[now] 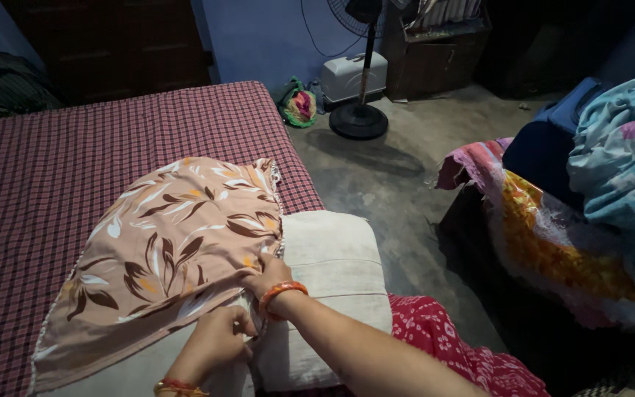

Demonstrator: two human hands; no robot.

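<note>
A peach pillow cover (163, 250) with a brown leaf print lies partly pulled over a cream pillow (332, 265) on the bed. My right hand (267, 275), with an orange bangle at the wrist, grips the cover's open edge where it meets the pillow. My left hand (214, 340) pinches the same edge lower down, near the pillow's front side. Most of the pillow's right half is bare.
The bed has a maroon checked sheet (53, 169). On the grey floor to the right stand a pedestal fan (359, 117), a white case (354, 75) and a colourful bag (299, 104). A pile of bright fabrics (597, 213) fills the right side.
</note>
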